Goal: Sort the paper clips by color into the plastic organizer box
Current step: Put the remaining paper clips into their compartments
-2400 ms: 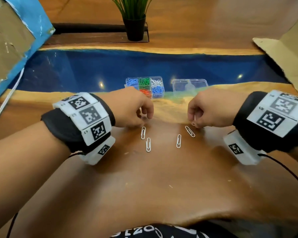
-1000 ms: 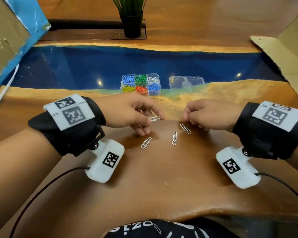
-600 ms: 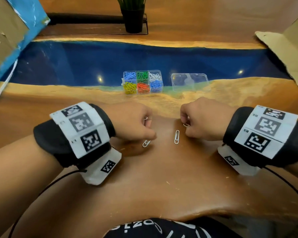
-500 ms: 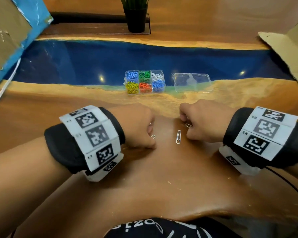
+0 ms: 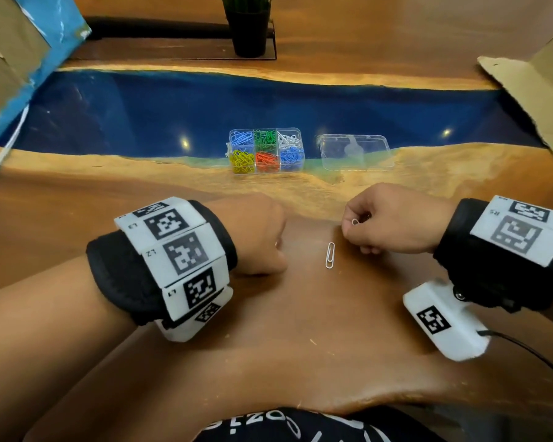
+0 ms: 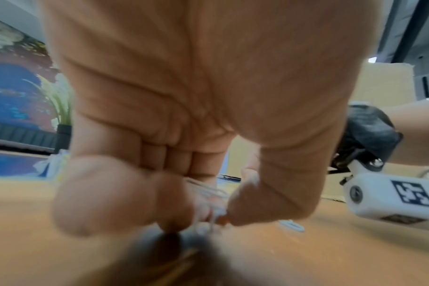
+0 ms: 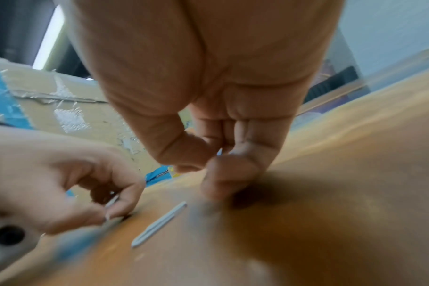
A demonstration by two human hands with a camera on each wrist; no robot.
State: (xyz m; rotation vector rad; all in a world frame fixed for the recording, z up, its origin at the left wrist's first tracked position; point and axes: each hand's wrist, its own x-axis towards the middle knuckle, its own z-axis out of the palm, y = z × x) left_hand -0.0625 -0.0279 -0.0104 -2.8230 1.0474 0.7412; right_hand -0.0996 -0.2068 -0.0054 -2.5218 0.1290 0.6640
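Observation:
One white paper clip [image 5: 330, 255] lies on the wooden table between my hands; it also shows as a clip [image 7: 159, 224] in the right wrist view. My left hand [image 5: 268, 244] is curled low on the table just left of it, pinching white clips [image 6: 208, 193] between thumb and fingers. My right hand [image 5: 353, 224] pinches another white clip [image 5: 355, 221] between thumb and forefinger, slightly above the table. The clear organizer box [image 5: 301, 145] stands farther back, its compartments holding blue, green, white, yellow and red clips.
The box's clear lid [image 5: 355, 152] lies to the right of the box. A potted plant [image 5: 248, 30] stands at the back. Cardboard panels rise at the left [image 5: 10, 59] and right [image 5: 537, 81] edges. The table's near edge [image 5: 300, 406] is close to my body.
The clip by my left hand has gone from the table into that hand. My right hand has lifted its clip off the wood. Both hands sit a little farther apart.

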